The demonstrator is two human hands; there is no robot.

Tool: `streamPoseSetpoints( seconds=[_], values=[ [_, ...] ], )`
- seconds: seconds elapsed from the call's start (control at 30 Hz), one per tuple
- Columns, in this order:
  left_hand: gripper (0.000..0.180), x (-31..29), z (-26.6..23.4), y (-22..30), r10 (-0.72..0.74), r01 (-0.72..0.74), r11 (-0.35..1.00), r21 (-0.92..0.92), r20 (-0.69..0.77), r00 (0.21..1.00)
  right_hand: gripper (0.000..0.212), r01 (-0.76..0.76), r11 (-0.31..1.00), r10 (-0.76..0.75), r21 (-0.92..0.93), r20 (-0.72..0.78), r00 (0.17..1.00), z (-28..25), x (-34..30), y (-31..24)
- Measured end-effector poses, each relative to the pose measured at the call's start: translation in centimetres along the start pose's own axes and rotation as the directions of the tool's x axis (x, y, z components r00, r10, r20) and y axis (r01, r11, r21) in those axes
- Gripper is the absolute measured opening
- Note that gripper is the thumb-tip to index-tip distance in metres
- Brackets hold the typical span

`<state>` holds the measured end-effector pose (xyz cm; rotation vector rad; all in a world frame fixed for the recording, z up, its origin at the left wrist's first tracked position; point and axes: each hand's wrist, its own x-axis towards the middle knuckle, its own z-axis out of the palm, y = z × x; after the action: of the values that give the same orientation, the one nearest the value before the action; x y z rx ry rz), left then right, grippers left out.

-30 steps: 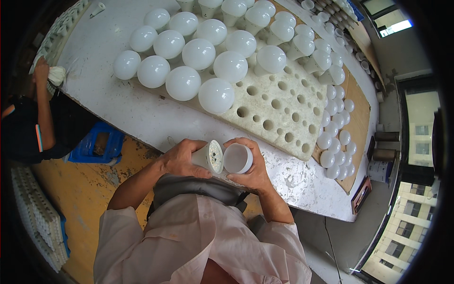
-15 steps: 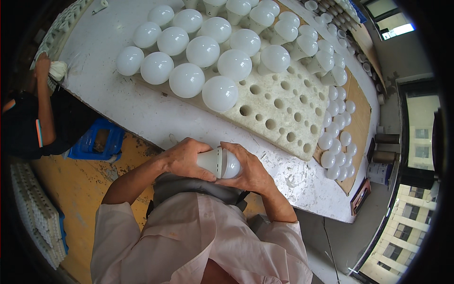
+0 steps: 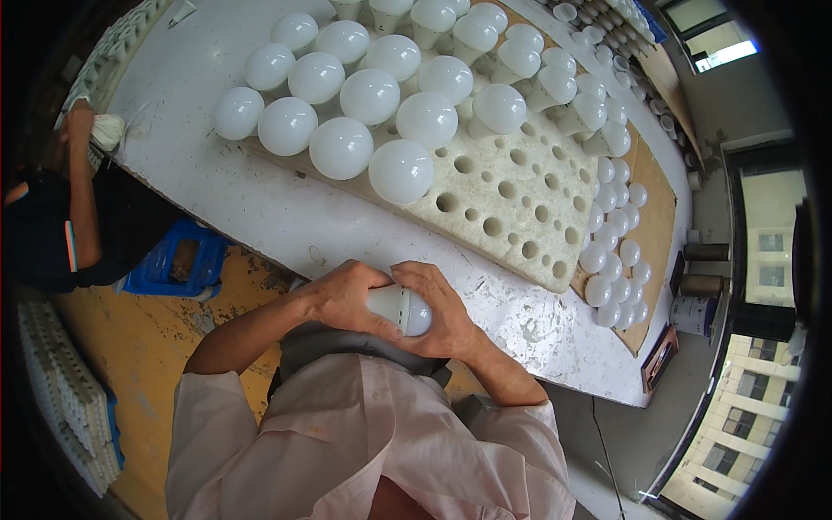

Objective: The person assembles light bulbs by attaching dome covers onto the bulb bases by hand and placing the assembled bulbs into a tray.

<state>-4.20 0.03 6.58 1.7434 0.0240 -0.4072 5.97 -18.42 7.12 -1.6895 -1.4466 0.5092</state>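
In front of my body, just off the near edge of the white table (image 3: 338, 234), both hands grip one light bulb. Its white tapered housing (image 3: 386, 303) lies sideways in my left hand (image 3: 342, 299), fingers wrapped round it. My right hand (image 3: 444, 316) cups the rounded white dome (image 3: 419, 314), which sits against the housing's wide rim. The screw end is hidden by my left hand. Beyond the hands lies a foam tray (image 3: 481, 198) with rows of holes, and many large white bulbs (image 3: 370, 97) stand in its far and left parts.
Loose white domes (image 3: 609, 286) cluster on brown cardboard (image 3: 654, 186) at the right. Another person's arm (image 3: 84, 191) reaches in at the far left, by a blue plastic stool (image 3: 178, 260). Stacked white trays (image 3: 69, 390) stand at the lower left.
My hands have pressed closer together, and the gap between dome and housing has closed. The right fingers now reach further over the bulb.
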Motion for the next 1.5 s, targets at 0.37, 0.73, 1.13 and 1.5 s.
streamPoseSetpoints(
  seconds=[0.37,0.73,1.13,1.5],
  values=[
    [0.056,0.6,1.1,1.9,0.059,-0.070,0.988,0.137,0.084,0.995,0.047,0.247,0.957,-0.188,0.150,-0.325,0.927,1.4,-1.6,0.5],
    [0.055,3.1,0.4,-2.0,-0.039,0.322,0.628,-0.709,0.385,0.922,0.086,0.008,0.957,0.064,0.289,-0.239,0.969,-0.7,-0.1,1.6],
    [0.053,4.5,2.0,-1.0,-0.011,0.091,0.614,-0.784,0.108,0.994,0.097,-0.144,0.879,0.279,0.455,-0.243,0.929,-1.3,-1.6,2.2],
    [0.050,4.4,1.7,-1.3,0.006,0.168,0.296,-0.940,0.177,0.984,0.089,-0.229,0.958,0.271,0.171,-0.291,0.917,-2.2,-1.1,1.2]
  ],
)
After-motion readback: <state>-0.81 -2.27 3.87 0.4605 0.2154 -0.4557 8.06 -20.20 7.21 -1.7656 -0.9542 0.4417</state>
